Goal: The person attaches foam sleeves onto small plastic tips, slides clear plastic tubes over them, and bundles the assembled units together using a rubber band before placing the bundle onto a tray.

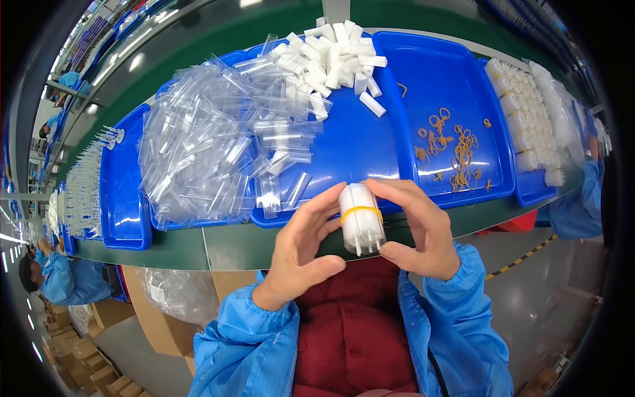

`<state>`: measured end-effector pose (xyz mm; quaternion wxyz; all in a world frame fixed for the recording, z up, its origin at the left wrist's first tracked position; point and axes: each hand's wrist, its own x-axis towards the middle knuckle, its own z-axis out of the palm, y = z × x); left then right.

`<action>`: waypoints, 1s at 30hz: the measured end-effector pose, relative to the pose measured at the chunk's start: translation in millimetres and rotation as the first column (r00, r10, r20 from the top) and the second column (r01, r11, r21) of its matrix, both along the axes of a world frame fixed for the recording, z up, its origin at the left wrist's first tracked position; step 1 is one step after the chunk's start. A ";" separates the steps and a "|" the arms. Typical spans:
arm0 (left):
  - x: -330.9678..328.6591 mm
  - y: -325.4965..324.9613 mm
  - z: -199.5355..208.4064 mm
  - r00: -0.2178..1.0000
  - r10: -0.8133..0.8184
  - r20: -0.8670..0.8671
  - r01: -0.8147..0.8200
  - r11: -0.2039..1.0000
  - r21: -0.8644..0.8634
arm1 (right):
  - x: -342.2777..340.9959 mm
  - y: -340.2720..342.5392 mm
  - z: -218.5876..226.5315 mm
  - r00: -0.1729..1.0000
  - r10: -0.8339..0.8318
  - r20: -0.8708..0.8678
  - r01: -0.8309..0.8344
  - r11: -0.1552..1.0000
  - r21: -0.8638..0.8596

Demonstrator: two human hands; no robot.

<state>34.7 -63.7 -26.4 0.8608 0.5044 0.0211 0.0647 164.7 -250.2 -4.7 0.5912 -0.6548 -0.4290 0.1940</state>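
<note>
Between my two hands, in front of my chest, is a bundle of white pieces in clear plastic (360, 200) with a yellow rubber band around its middle. Thin white prongs stick out of the end nearest me. My left hand (305, 246) rests its fingers against the bundle's left side, its thumb held off. On the right, my right hand (423, 233) grips it with the index finger at the far end and the thumb by the prongs. Beyond lie clear plastic sleeves (198, 139) and white foam-like blocks (331, 56), heaped over blue trays.
Loose yellow-brown rubber bands (463, 149) lie in a blue tray (430, 59) at the right. White pronged parts (83, 192) stand in rows at far left; packed white bundles (522, 112) stand far right. The green table edge (238, 248) runs before me. Co-workers sit at both sides.
</note>
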 end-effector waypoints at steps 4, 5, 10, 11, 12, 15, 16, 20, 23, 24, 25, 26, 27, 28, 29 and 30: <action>0.6 12.4 2.2 0.999 -0.012 -0.038 0.019 0.981 0.193 | -1.7 -2.4 10.2 0.994 0.082 0.073 -0.079 0.995 -0.054; 1.0 14.2 3.8 0.999 -0.013 -0.040 0.020 0.981 0.194 | -2.9 -2.2 11.6 0.994 0.082 0.071 -0.078 0.995 -0.054; 1.1 17.2 5.6 0.997 -0.071 0.031 0.057 0.939 0.338 | -8.2 -2.0 10.0 0.981 0.060 0.187 -0.057 0.998 -0.018; 0.0 16.1 4.0 0.997 -0.072 0.031 0.057 0.939 0.340 | -7.9 -2.3 9.1 0.981 0.059 0.187 -0.057 0.998 -0.016; -1.8 14.6 1.4 0.997 -0.060 0.038 0.044 0.939 0.342 | -7.0 -2.9 8.0 0.981 0.074 0.181 -0.073 0.997 -0.011; -1.9 8.8 2.1 0.999 -0.016 0.045 0.003 0.959 0.282 | -4.3 -1.7 1.2 0.992 0.087 0.095 -0.089 0.996 0.021; -0.4 7.3 3.4 0.999 0.020 0.045 -0.029 0.976 0.217 | -2.6 -0.1 -0.6 0.996 0.089 0.016 -0.090 0.995 0.046; 0.4 -1.2 0.5 0.988 0.076 0.134 -0.096 0.985 0.145 | -7.5 1.0 -6.0 0.993 0.078 -0.087 -0.066 0.989 0.135; 2.5 -6.5 -0.6 0.975 0.135 0.175 -0.171 0.964 0.205 | -15.7 -0.2 -10.5 0.998 0.030 -0.060 -0.024 0.995 0.101; 3.5 -7.9 -4.3 0.967 0.169 0.191 -0.217 0.938 0.271 | -16.5 1.2 -6.2 0.999 0.001 0.045 -0.005 0.997 0.073; 3.9 -8.6 -6.7 0.958 0.199 0.208 -0.260 0.906 0.334 | -16.3 2.6 -5.3 0.999 0.003 0.045 -0.006 0.997 0.071; 3.9 -8.4 -7.6 0.958 0.200 0.207 -0.261 0.906 0.333 | -15.5 4.0 -4.8 0.982 -0.007 0.187 -0.001 0.999 0.045; 3.8 -7.7 -8.5 0.956 0.200 0.214 -0.272 0.877 0.396 | -14.8 4.8 -5.0 0.945 -0.013 0.325 0.007 1.000 0.019; 3.8 -6.9 -8.6 0.955 0.199 0.221 -0.282 0.844 0.456 | -14.0 4.1 -5.6 0.946 -0.010 0.325 0.005 1.000 0.016; 4.0 -5.6 -7.6 0.954 0.202 0.220 -0.283 0.845 0.454 | -12.8 2.8 -7.5 0.953 -0.018 0.301 0.014 1.000 0.014; 4.4 -3.7 -5.6 0.962 0.171 0.212 -0.250 0.864 0.437 | -12.0 1.9 -9.2 0.961 -0.025 0.277 0.023 1.000 0.012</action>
